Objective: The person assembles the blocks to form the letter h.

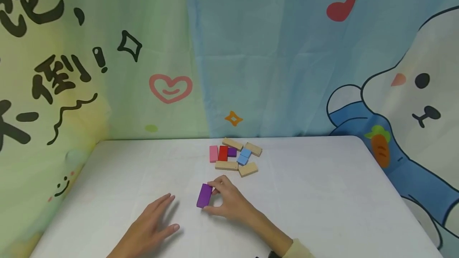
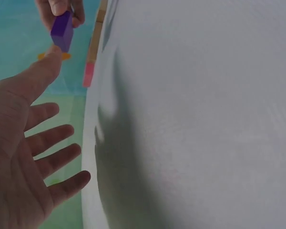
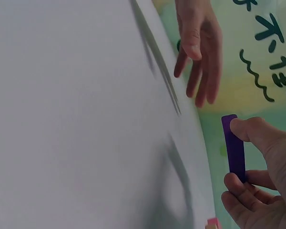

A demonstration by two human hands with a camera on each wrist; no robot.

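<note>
A purple block [image 1: 204, 195] is pinched at its two ends between the thumb and fingers of my right hand [image 1: 229, 202]. The right wrist view shows the same purple block [image 3: 234, 149] edge-on, held above the white table. To its left, my left hand [image 1: 148, 224] hovers with fingers spread and holds nothing. In the left wrist view the left hand's [image 2: 19, 143] fingers are extended, and its thumb points toward the block. Whether that thumb touches the block cannot be told there, but the head view has them apart.
Toward the table's [image 1: 322, 194] back lies a cluster of blocks: a pink block [image 1: 213, 154], a red block [image 1: 222, 153], another purple block [image 1: 232, 152], blue blocks [image 1: 244, 157] and several wooden blocks [image 1: 226, 165]. Behind the table hangs a printed curtain [image 1: 251, 51].
</note>
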